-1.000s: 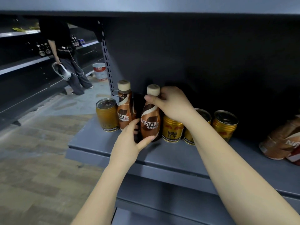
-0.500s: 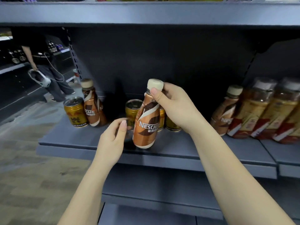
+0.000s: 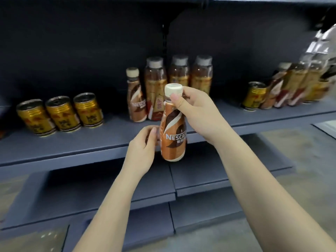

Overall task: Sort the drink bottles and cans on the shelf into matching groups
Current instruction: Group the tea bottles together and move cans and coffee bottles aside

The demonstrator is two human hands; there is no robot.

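My right hand (image 3: pixel 197 110) grips a brown Nescafe bottle (image 3: pixel 173 135) by its cream cap and holds it in the air in front of the grey shelf (image 3: pixel 76 144). Beside the bottle's lower left stands my left hand (image 3: pixel 143 150), fingers curled; whether they touch the bottle is unclear. Behind, another Nescafe bottle (image 3: pixel 136 99) stands on the shelf next to three taller tea bottles (image 3: pixel 179 73). Three gold cans (image 3: pixel 60 113) stand in a row at the left.
At the right end of the shelf a gold can (image 3: pixel 254 96) stands beside several blurred bottles (image 3: pixel 294 84). Lower grey shelves (image 3: pixel 109 188) jut out beneath my arms. The dark back panel (image 3: pixel 91 42) closes the shelf behind.
The view has swung right along the shelf. My right hand has carried the Nescafe bottle rightward, away from the left cans and towards the bottle group. The left hand has followed beside it.
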